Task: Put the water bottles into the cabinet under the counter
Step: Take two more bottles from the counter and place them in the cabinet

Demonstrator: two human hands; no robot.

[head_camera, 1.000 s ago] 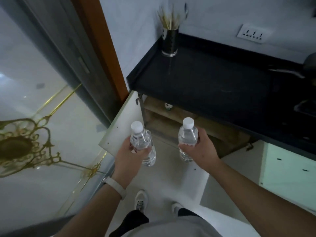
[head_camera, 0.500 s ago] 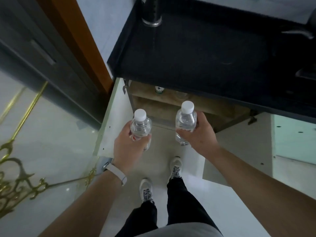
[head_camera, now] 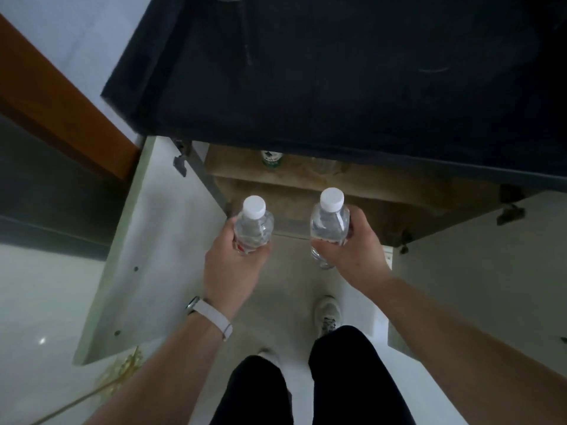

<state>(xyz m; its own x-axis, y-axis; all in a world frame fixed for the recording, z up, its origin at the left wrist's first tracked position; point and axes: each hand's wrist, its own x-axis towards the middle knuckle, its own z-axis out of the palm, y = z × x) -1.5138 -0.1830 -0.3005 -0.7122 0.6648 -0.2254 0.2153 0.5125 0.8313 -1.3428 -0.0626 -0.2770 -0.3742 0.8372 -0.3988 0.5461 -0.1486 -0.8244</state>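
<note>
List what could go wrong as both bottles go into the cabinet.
The left hand grips the left bottle, the right hand the right bottle; no hand is free to steady anything.
A green-labelled bottle already sits on the upper shelf and might get knocked.
The counter edge overhangs that shelf; the bottles could bump it.

Surface (head_camera: 337, 72) at top, open cabinet (head_camera: 399, 204) under its front edge. Left door (head_camera: 159, 240) swung out left, right door (head_camera: 475, 286) out right. Small bottle (head_camera: 271, 159) on the shelf (head_camera: 236, 167) inside, toward the left. Before the opening, two bottles upright, side by side, apart: left bottle (head_camera: 254, 228) in left hand (head_camera: 233, 268), right bottle (head_camera: 329, 225) in right hand (head_camera: 352, 256). Shoe (head_camera: 328, 311) on floor (head_camera: 291, 286) below, between the doors.
</note>
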